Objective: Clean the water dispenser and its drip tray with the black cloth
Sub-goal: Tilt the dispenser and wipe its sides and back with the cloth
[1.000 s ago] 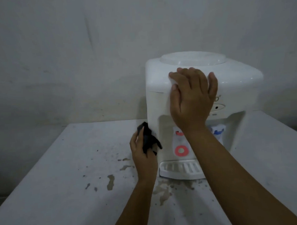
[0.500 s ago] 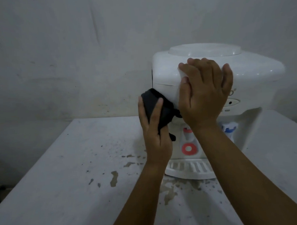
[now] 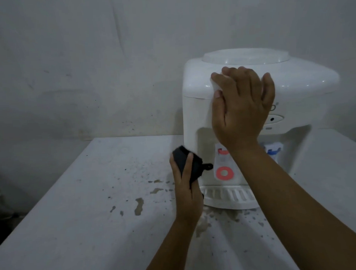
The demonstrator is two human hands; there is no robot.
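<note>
Our right hand [image 3: 241, 106] lies flat, steadying water dispenser [image 3: 304, 84]; left hand [image 3: 188, 187] grips black cloth [image 3: 185, 162], probably rubbing its side.

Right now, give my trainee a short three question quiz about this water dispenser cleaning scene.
1. True or false: the left hand holds the bunched black cloth against the lower left front corner of the white plastic water dispenser.
2. Where does the right hand rest? A: on the white slotted drip tray. B: flat on the dispenser's upper front. C: on the stained white table.
3. Fill in: the round sticker on the dispenser's front is ____.

Key: 1 true; 2 B; 3 red.
</note>
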